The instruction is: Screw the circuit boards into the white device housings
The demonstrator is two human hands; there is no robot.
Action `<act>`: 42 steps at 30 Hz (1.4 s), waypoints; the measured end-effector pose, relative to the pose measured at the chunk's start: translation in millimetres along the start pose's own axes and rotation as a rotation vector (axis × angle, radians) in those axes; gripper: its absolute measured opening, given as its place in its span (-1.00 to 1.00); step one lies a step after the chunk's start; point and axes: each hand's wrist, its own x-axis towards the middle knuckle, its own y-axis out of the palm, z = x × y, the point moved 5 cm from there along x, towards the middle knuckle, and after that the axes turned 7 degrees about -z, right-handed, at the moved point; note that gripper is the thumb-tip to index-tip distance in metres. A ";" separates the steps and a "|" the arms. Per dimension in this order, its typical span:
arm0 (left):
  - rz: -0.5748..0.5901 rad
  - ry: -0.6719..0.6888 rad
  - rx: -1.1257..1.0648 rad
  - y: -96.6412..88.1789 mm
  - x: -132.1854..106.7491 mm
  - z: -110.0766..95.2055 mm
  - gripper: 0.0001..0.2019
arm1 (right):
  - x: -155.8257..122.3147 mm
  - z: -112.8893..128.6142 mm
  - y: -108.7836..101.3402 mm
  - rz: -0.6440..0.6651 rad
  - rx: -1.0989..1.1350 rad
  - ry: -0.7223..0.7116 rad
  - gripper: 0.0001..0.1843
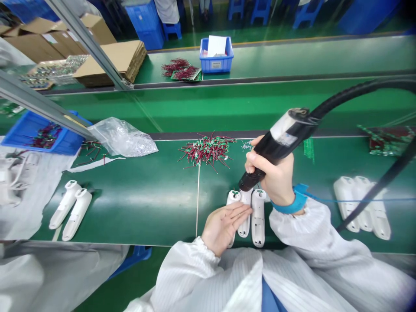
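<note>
Along the near edge of a green conveyor belt (143,216), three white plastic device housings (258,219) are laid side by side, and the left hand (224,227) is spread flat across the two leftmost, its fingers (234,214) extended and close together, with nothing gripped. A black electric screwdriver (276,147) is held in the right hand (276,173), its barrel wrapped by curled fingers (251,160). Its tip is brought down at the far end of the housings, where green circuit board material is exposed, though contact cannot be made out. A blue wrist strap (287,201) is worn on the right wrist, and both arms are covered by white striped sleeves (185,268). Two more white housings (69,212) are placed to the left on the belt, while a row of three (360,203) stands to the right, crossed by a black cable (373,190). Farther along, a heap of small green circuit boards with red and black wires (208,149) is piled just beyond the hands, with a clear plastic bag (123,138) and a blue crate (42,132) off to the left. Across a second belt, a blue bin holding white papers (216,54) is seen beside more red-wired boards (182,69), and flattened cardboard (110,60) is stacked at far left.
</note>
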 end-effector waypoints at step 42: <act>0.205 -0.030 -0.122 21.1 -8.0 -10.7 -0.70 | -22.4 36.7 12.8 0.122 0.178 0.074 -0.79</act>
